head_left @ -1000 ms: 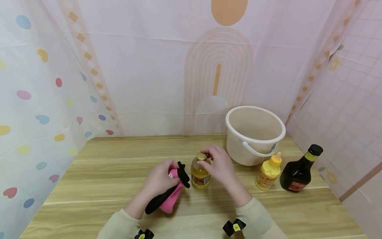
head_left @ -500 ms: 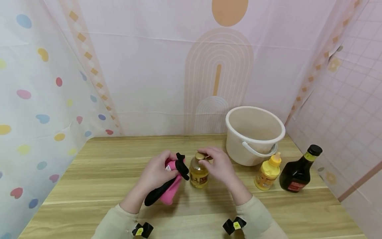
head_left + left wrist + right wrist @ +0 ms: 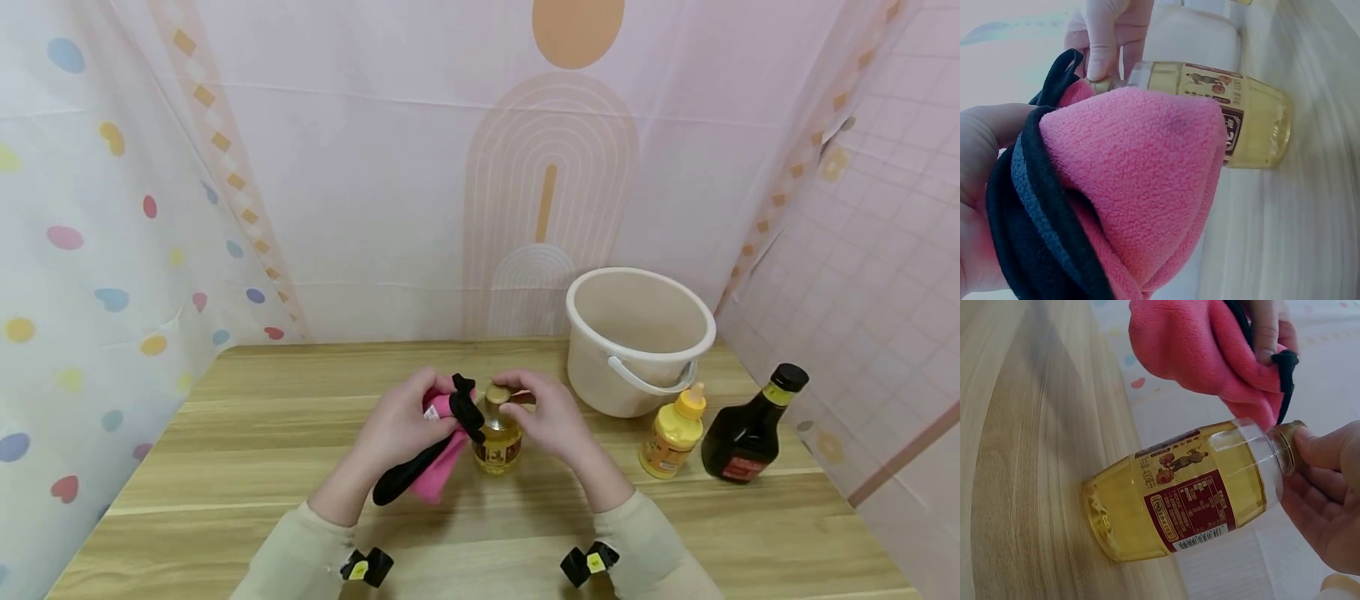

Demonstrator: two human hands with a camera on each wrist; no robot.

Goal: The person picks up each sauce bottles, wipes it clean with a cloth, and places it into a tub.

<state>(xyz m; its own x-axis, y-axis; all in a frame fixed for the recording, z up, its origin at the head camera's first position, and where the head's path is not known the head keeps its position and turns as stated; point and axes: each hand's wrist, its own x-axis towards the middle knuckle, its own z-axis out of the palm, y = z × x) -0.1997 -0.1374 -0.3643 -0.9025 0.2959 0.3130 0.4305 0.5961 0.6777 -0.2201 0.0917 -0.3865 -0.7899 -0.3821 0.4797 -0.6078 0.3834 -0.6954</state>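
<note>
Evidently caught early in a wipe-down, judging by the grip: pressed a pink-and-black fleece cloth [image 3: 438, 457], bunched in the left hand [image 3: 401, 425], against the shoulder of a small oil bottle [image 3: 497, 442], just below its gold cap [image 3: 497, 393]. Had the fingers and thumb of that hand curled tight round the fabric, black trim and loop sticking up beside the neck. Pinched the cap from the other side with the right hand [image 3: 551, 417], fingertips clamped on its rim, palm clear of the glass.

Stood the bottle on its base on the wooden surface [image 3: 262, 467], near the middle, between the two hands. Left a white bucket [image 3: 600, 383], a yellow squeeze bottle [image 3: 672, 437] and a dark sauce bottle [image 3: 746, 437] apart on the right.

Called, by the look of it, for a firm hold at the cap while dragging the cloth over glass and label. Looked light and narrow-footed, so likely to skid or tip on smooth wood under a sideways push.

Showed clear walls, pale golden oil up to about the shoulder, and a cream-and-red label with a small picture and a barcode. Could not read the print.
</note>
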